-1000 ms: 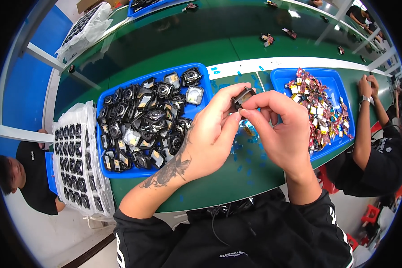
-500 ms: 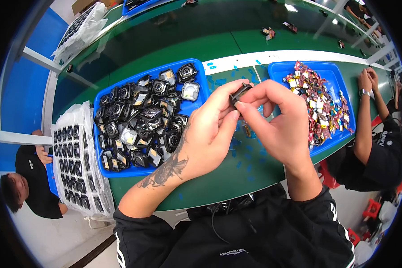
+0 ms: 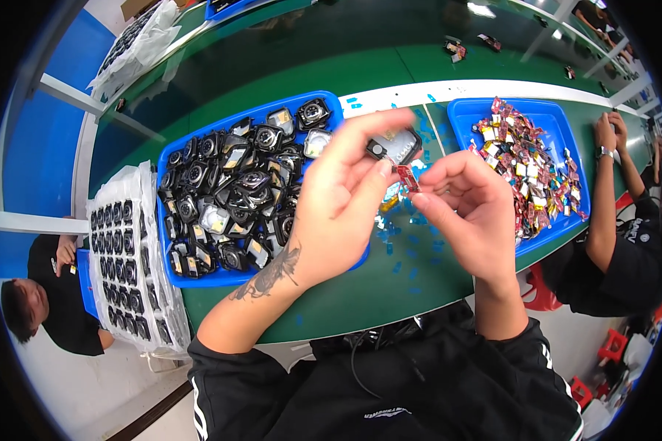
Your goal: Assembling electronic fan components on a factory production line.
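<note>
My left hand (image 3: 338, 191) grips a black smartwatch case (image 3: 395, 145), turned so that its greyish inner side shows. The index finger over it is blurred by motion. Just below the case, a small red circuit board (image 3: 407, 177) is pinched between the thumb and forefinger of my right hand (image 3: 472, 209). The board's upper end is close to my left thumb; whether it is still attached to the case I cannot tell. Left of my hands, a blue tray (image 3: 171, 253) is heaped with black watch cases (image 3: 232, 192).
At the right, another blue tray (image 3: 460, 112) holds a pile of small red, white and yellow boards (image 3: 533, 173). Blue film scraps (image 3: 412, 246) litter the green table (image 3: 324, 312). White trays of watch parts (image 3: 125, 257) stand at the left. Co-workers sit at both sides; one's forearms (image 3: 603, 191) rest at right.
The watch case has turned from edge-on to show its inside. A red circuit board now shows in my right fingers, and that hand has moved slightly down from the case.
</note>
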Motion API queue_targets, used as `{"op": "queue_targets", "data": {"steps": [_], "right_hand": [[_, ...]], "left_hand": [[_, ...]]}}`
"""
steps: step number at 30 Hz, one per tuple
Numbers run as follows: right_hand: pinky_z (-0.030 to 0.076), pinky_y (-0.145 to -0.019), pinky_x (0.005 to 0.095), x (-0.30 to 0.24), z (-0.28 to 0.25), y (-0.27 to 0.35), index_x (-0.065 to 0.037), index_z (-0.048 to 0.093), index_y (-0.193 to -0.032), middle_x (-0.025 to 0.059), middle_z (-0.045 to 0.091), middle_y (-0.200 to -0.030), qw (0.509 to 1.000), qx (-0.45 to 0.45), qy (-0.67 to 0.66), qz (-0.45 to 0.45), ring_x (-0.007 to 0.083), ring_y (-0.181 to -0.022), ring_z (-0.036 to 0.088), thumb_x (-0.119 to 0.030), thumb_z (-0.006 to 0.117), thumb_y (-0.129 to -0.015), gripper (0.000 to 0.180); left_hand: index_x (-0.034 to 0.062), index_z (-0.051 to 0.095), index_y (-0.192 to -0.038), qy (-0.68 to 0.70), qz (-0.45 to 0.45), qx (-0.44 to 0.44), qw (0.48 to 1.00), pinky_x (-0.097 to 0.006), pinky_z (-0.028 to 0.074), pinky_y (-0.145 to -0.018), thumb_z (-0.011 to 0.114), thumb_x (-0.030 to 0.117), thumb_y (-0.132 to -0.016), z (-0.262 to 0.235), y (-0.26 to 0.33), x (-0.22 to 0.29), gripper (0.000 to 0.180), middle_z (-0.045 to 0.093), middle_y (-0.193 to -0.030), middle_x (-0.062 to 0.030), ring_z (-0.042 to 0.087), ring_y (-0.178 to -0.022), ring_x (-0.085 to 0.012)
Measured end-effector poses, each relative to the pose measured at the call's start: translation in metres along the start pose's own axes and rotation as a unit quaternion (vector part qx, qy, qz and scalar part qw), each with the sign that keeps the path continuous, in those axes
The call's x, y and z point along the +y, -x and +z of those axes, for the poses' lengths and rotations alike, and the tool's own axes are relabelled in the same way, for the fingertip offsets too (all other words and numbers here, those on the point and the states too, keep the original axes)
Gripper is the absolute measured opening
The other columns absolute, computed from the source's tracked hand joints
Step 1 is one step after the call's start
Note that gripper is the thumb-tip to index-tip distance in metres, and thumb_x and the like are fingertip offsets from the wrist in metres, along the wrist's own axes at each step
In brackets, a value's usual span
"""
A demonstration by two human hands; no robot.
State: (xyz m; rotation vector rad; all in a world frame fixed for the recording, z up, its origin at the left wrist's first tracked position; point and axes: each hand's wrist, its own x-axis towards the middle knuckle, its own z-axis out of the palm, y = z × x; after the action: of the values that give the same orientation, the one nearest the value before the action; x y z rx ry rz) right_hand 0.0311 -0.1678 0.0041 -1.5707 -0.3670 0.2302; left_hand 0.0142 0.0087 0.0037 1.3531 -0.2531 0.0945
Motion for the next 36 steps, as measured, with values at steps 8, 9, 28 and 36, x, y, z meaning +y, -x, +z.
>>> {"op": "queue_targets", "data": {"steps": [8, 9, 28, 36], "right_hand": [[0.053, -0.074, 0.021, 0.002, -0.01, -0.001, 0.002, 0.059, -0.097, 0.0036, 0.061, -0.094, 0.995, -0.02, -0.099, -0.01, 0.0078, -0.087, 0.061, 0.006, 0.065, -0.086, 0.013], [0.053, -0.074, 0.0213, 0.002, -0.011, -0.001, 0.002, 0.059, -0.098, 0.0033, 0.061, -0.094, 0.99, -0.05, -0.133, 0.017, 0.0078, -0.088, 0.061, 0.006, 0.065, -0.086, 0.014], [0.054, -0.077, 0.0242, -0.009, -0.018, -0.001, 0.004, 0.064, -0.093, 0.0068, 0.064, -0.095, 0.997, -0.055, -0.059, -0.01, 0.011, -0.088, 0.064, 0.004, 0.068, -0.085, 0.009], [0.046, -0.074, 0.0207, 0.005, -0.023, -0.001, -0.002, 0.062, -0.092, 0.0025, 0.063, -0.093, 0.966, -0.076, -0.239, 0.06, 0.0065, -0.084, 0.059, -0.001, 0.069, -0.087, 0.008]], "left_hand": [[-0.0017, 0.067, -0.116, -0.305, 0.088, -0.04, 0.947, -0.032, 0.054, -0.089, 0.058, -0.009, -0.086, -0.004, 0.004, 0.013, 0.032, 0.06, -0.119, -0.0172, 0.064, -0.105, -0.022], [0.0005, 0.069, -0.114, -0.331, 0.112, -0.027, 0.936, -0.032, 0.055, -0.085, 0.063, -0.008, -0.081, -0.003, 0.004, 0.013, 0.034, 0.063, -0.114, -0.0185, 0.067, -0.101, -0.0241], [0.0006, 0.07, -0.112, -0.355, 0.106, -0.085, 0.925, -0.029, 0.053, -0.076, 0.07, -0.002, -0.08, -0.009, 0.003, 0.014, 0.032, 0.068, -0.101, -0.0165, 0.069, -0.087, -0.0233], [-0.0042, 0.071, -0.103, -0.202, -0.073, -0.104, 0.971, -0.025, 0.05, -0.071, 0.069, -0.001, -0.085, -0.006, 0.007, 0.009, 0.018, 0.068, -0.092, -0.0109, 0.064, -0.081, -0.0129]]}}
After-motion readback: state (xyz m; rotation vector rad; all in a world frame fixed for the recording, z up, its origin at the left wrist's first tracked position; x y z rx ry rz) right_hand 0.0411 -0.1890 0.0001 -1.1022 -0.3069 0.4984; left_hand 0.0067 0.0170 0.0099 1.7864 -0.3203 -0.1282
